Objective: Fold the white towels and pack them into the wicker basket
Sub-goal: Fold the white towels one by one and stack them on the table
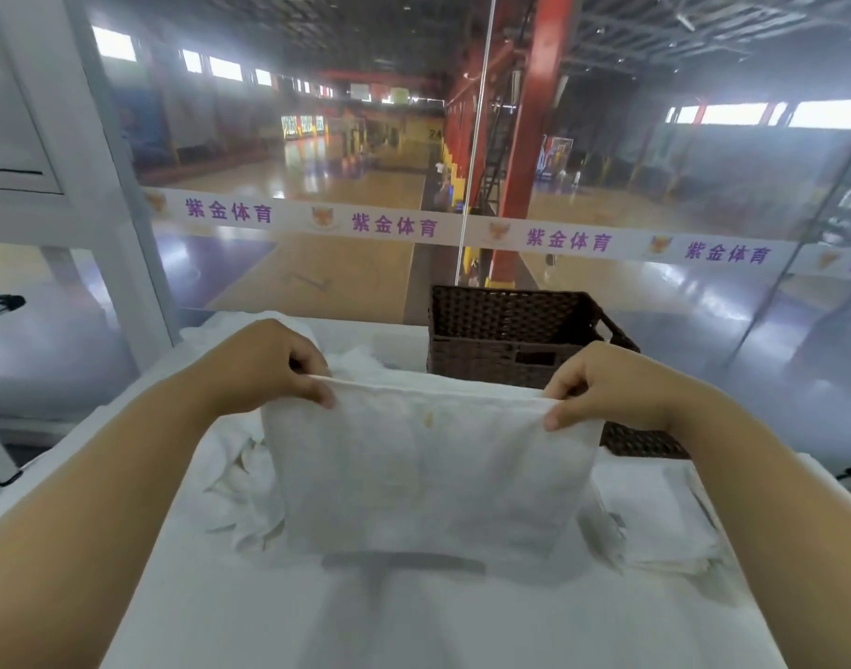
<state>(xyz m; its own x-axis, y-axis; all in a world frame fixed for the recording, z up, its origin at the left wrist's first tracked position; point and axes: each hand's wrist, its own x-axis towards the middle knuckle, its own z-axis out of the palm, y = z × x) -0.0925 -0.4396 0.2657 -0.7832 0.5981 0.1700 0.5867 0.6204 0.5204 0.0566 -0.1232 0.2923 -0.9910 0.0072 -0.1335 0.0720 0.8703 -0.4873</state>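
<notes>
Two hands: our left hand (pixel 264 364) and right hand (pixel 602 388) each pinch a top corner of the white towel (pixel 423 475), mid-frame, thumbs on the near side.
Towel: it hangs flat between them, its lower edge meeting the white-covered table (pixel 220 596).
Handling: we judge it light, soft and limp, best held by the hemmed corners.
Wicker basket (pixel 510 330): right of centre, just behind the towel.
Other towels: crumpled heap (pixel 240 475) at left, folded stack (pixel 655 519) at right.

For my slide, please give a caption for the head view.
Left hand and right hand pinch a white towel up, wicker basket behind.
</notes>
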